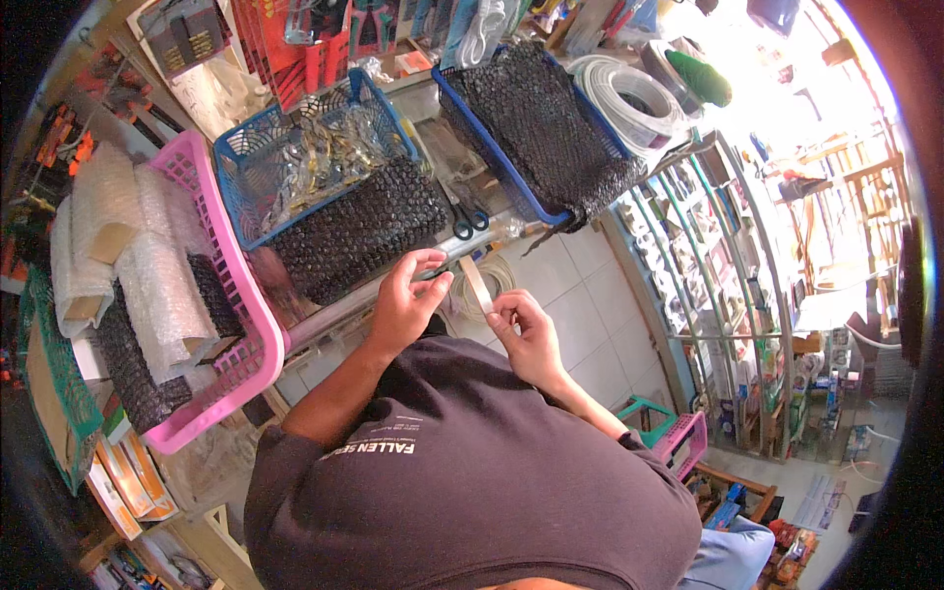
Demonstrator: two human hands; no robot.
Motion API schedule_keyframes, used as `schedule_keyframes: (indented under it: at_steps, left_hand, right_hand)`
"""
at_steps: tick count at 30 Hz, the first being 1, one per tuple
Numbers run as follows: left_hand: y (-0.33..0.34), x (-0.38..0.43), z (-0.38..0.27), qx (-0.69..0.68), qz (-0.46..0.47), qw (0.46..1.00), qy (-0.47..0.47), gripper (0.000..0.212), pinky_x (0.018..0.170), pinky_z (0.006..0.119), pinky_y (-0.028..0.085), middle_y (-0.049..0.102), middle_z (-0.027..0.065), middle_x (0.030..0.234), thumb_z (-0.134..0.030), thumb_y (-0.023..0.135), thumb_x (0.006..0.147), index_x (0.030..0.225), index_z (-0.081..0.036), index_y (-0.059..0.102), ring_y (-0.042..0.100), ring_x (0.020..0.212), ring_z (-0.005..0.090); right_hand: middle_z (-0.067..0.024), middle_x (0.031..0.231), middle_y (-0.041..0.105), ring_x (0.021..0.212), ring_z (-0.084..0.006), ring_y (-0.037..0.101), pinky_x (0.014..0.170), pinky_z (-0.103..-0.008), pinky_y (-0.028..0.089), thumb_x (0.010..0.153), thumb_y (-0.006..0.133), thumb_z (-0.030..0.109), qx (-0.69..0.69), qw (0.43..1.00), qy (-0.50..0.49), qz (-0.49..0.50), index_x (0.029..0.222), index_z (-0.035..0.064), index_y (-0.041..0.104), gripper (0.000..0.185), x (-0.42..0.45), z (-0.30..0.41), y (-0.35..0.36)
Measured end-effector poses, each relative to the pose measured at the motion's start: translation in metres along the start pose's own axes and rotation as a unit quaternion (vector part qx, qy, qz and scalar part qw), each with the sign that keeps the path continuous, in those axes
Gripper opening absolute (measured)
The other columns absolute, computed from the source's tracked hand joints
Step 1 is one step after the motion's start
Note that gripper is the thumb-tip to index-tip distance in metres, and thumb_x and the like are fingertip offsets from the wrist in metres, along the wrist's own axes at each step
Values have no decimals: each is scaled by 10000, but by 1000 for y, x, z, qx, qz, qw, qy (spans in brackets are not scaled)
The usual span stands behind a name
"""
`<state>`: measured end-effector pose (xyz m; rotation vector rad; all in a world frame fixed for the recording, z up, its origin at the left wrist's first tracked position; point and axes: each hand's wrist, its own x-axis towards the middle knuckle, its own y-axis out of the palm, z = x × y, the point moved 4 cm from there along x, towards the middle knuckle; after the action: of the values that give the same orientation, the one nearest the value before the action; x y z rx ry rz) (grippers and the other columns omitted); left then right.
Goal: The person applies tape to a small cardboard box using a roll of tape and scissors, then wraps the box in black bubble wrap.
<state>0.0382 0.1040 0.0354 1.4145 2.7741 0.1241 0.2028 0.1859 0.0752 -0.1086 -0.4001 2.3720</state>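
My right hand (525, 332) pinches the lower end of a short strip of tape (477, 285) between thumb and fingers. To its left, my left hand (413, 295) is raised with thumb and fingers apart, holding nothing that I can see. Just beyond both hands, dark-handled scissors (469, 220) lie at the counter's edge. A sheet of black bubble wrap (361, 228) rests on the counter in front of a blue basket (243, 140) of small bagged metal parts. Further right, a darker blue basket (509, 181) holds more black bubble wrap (538, 110).
A pink basket (274, 346) of bubble-wrapped parcels (158, 287) stands at the left. White cable coils (627, 99) sit at the far right of the counter. Another coil (483, 284) is below the counter edge. Glass shelving (708, 295) and a green stool (649, 417) stand to the right.
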Motion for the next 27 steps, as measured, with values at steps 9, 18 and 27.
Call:
schedule_keyframes:
  at_steps: [9, 18, 27]
  left_hand:
    - [3, -14, -7, -84, 117, 990, -16, 297, 910, 332, 466, 556, 98, 1150, -84, 643, 836, 1102, -4, 536, 540, 1087, 181]
    - [-2, -30, 3, -195, 139, 970, -42, 174, 931, 322, 460, 549, 118, 1126, -5, 616, 839, 999, -3, 548, 548, 1062, 170]
    - [-31, -46, 6, -163, 117, 979, -41, 82, 917, 318, 470, 552, 116, 1099, 15, 567, 865, 947, 18, 561, 552, 1041, 169]
  right_hand:
    - [-60, 938, 553, 723, -137, 494, 662, -256, 430, 799, 675, 50, -39, 999, -13, 5, 933, 25, 595, 159, -27, 9, 10]
    - [-73, 949, 558, 732, -159, 525, 655, -277, 451, 787, 687, 57, -61, 998, -30, 4, 942, 28, 599, 180, -45, 13, 25]
    - [-73, 953, 560, 724, -160, 529, 648, -279, 452, 784, 691, 64, -49, 997, -50, 37, 933, 32, 603, 177, -52, 13, 51]
